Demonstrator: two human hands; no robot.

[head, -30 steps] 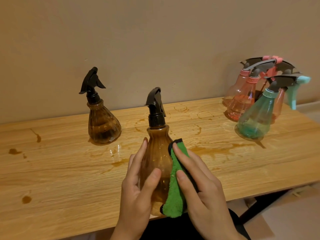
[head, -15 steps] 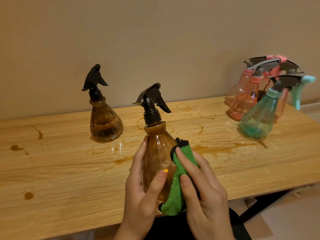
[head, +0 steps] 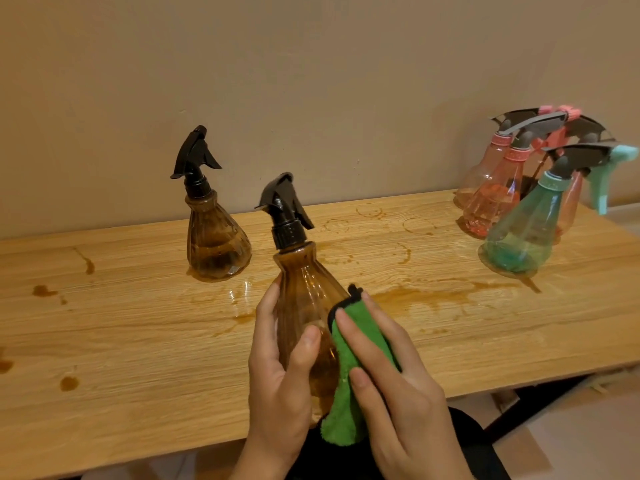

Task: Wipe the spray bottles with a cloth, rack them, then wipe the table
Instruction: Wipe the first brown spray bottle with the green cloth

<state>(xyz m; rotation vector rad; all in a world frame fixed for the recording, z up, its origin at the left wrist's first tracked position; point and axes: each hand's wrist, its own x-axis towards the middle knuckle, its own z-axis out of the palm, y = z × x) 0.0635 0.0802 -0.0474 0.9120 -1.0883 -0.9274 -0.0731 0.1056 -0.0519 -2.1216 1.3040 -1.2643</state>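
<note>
L hand (head: 277,372): fingers curled round amber bottle (head: 304,306)
R hand (head: 391,382): fingers press green cloth (head: 349,375) to bottle (thumb pinching)
desk (head: 121,358): wet stains

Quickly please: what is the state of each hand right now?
Left hand: closed, gripping the amber spray bottle.
Right hand: closed, holding the green cloth against that bottle.

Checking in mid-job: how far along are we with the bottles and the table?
Done, it seems: the pink bottles and teal bottle lean together at far right, apparently racked. In hand: the left hand grips an amber bottle while the right hand holds the cloth against it. Left: the second amber bottle stands unracked, and brown stains mark the table.
</note>
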